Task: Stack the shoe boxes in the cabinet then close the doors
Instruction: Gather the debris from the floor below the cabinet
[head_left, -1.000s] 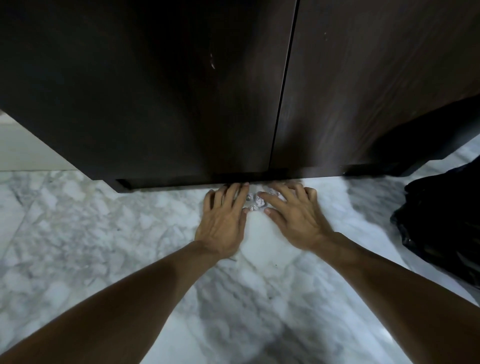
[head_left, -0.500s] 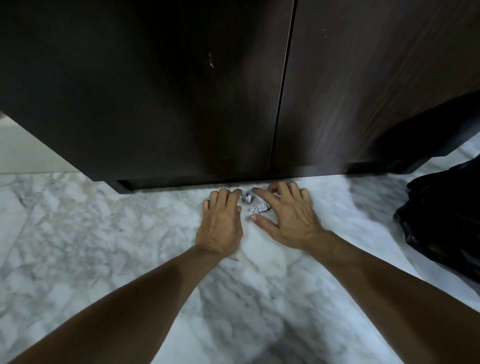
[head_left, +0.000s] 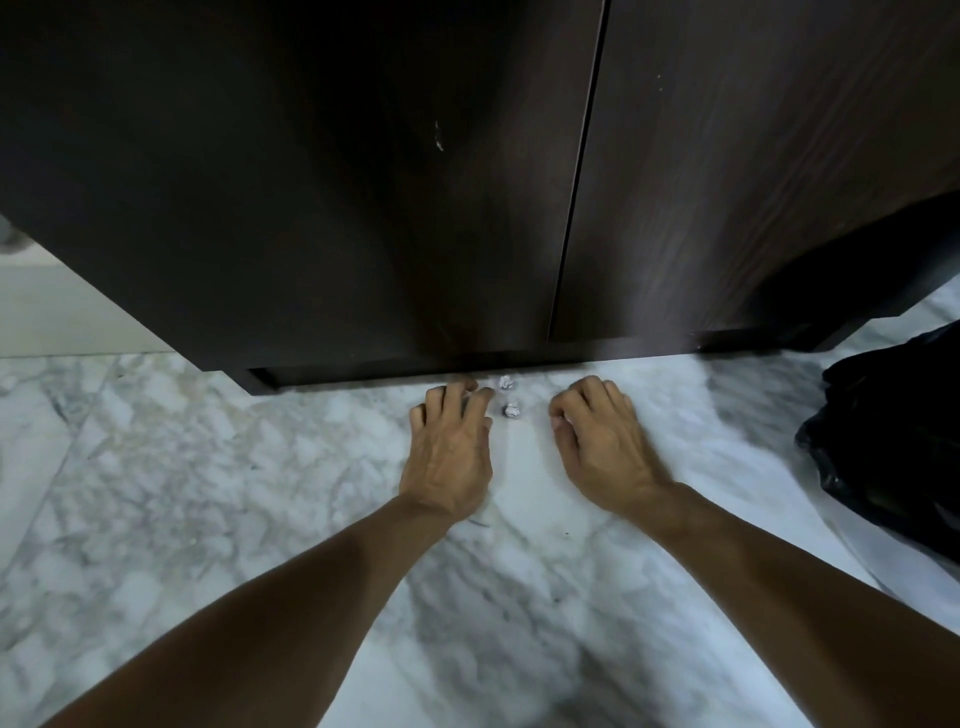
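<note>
Both hands had drawn apart since the earlier frames, uncovering two small crumpled balls that had been bunched between their fingers. At this moment the left hand (head_left: 448, 457) lay palm-down on the marble floor (head_left: 182, 493), fingers curled and held close together, its tips at the shadowed gap under the cabinet (head_left: 311, 182). The right hand (head_left: 597, 441) rested well to the other side, fingers bent inward in a loose claw; whether anything was pinched under them could not be told. Between the hands sat the two foil-like balls (head_left: 511, 410), one just behind the other, close to the cabinet's base and touching neither hand.

Both cabinet doors (head_left: 727, 171) stood shut, meeting at a thin vertical seam, so the shoe boxes, if inside, were hidden; none showed anywhere. A black bag (head_left: 893, 441) slumped at the far right.

Judging by this, the stacking and closing looked done, and only litter remained. Those balls seemed light, soft and easily crushed, apt to roll on smooth marble; a fingertip pinch from above would likely suit. Shoe boxes would be light, stiff cardboard, best gripped at both ends
</note>
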